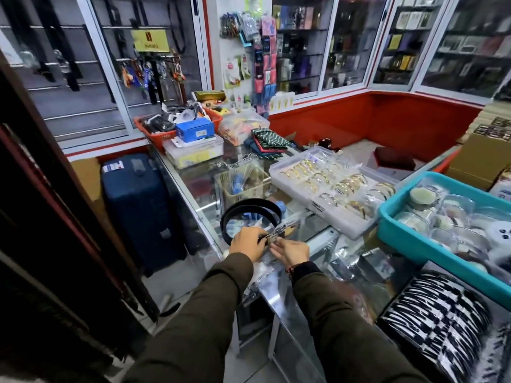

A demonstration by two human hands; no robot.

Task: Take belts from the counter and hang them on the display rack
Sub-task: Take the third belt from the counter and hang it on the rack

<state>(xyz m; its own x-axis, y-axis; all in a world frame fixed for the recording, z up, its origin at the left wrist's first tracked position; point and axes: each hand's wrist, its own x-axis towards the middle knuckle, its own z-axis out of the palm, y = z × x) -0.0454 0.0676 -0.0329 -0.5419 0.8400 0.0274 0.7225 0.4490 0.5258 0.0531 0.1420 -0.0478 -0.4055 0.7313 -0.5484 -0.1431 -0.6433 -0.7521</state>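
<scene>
Black belt (250,210) is lying looped on the glass worktop (199,189), left hand (247,243) and right hand (291,251) both pinching its buckle end; best lifting by the buckle, keeping the strap untangled.

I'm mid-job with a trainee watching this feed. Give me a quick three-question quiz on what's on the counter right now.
1. True or false: the black belt is already hanging on the display rack.
2. Which container holds the gold and silver bangles? A) teal tub B) clear plastic tray C) red basket
3. Which hands are at the belt's buckle?

Key:
1. False; it lies coiled on the glass counter.
2. B.
3. Both: left hand and right hand meet at the buckle end.
</scene>
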